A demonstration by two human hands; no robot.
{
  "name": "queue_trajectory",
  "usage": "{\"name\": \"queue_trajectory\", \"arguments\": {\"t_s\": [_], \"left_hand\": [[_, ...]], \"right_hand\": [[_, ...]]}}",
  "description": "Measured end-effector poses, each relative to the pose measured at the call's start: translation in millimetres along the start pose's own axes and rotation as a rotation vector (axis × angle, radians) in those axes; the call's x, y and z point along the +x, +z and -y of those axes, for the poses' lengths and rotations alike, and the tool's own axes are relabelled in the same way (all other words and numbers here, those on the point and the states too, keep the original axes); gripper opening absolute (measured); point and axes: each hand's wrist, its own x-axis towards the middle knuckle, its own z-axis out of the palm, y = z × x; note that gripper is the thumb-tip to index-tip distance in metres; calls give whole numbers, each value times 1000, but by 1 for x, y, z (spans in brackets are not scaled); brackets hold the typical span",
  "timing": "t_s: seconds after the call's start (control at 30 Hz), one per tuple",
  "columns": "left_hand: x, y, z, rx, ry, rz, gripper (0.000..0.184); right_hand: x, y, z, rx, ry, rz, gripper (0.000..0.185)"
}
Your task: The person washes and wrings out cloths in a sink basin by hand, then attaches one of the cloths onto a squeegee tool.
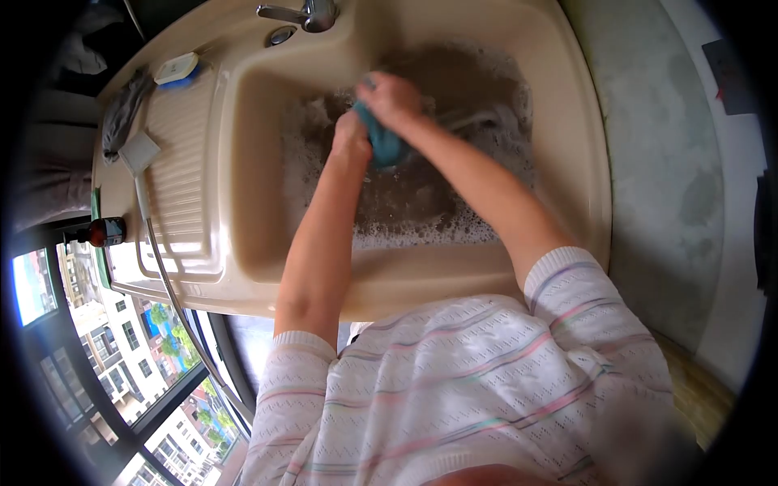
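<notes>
A teal cloth is bunched between my two hands over the sink basin. My left hand is closed round its left side. Above and to the right, my right hand grips the cloth's upper end, a little blurred by motion. The lower part of the cloth hangs just over or in the murky, sudsy water. Something pale and blurred lies in the water to the right of my hands.
Behind the basin is a metal faucet. On the ribbed drainboard at left lie a brush, a grey cloth and a long-handled white tool. A dark bottle stands at the left edge, near a window.
</notes>
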Motion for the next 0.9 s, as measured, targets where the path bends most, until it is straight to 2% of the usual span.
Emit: {"name": "queue_trajectory", "arguments": {"t_s": [0.07,0.13,0.17,0.2,0.27,0.3,0.33,0.4,0.5,0.53,0.57,0.67,0.8,0.9], "left_hand": [[-2,13,-5,132,79,-52,20],[-7,8,-15,87,160,-52,19],[-8,1,-18,56,201,-59,18],[-3,-12,-16,155,160,-129,18],[20,-35,-5,362,80,-253,19],[22,-34,4,433,28,-192,21],[26,-31,10,557,35,-160,25],[27,-29,20,821,37,-105,33],[5,-24,-10,1032,360,-314,32],[-2,-21,-18,1089,473,-385,31],[-2,-16,-20,1069,578,-482,31],[-8,-8,-30,1001,942,-429,33],[-48,17,-62,965,1133,-319,40],[-73,28,-84,911,1179,-130,46]], "right_hand": [[21,-14,-45,-224,-42,18,28],[21,-28,-87,-174,-150,49,25],[26,-42,-113,3,-40,114,28],[30,-53,-136,181,73,181,32],[31,-60,-170,504,323,9,40],[27,-55,-156,321,354,-71,49],[14,-47,-143,223,289,-25,48],[5,-26,-117,65,87,358,45],[15,-54,-94,366,89,422,34],[22,-66,-91,259,13,272,27],[28,-74,-88,228,-27,229,23],[37,-100,-49,72,-188,231,19],[47,-121,-1,-41,-521,140,34],[38,-135,40,-21,-655,-6,23]]}}
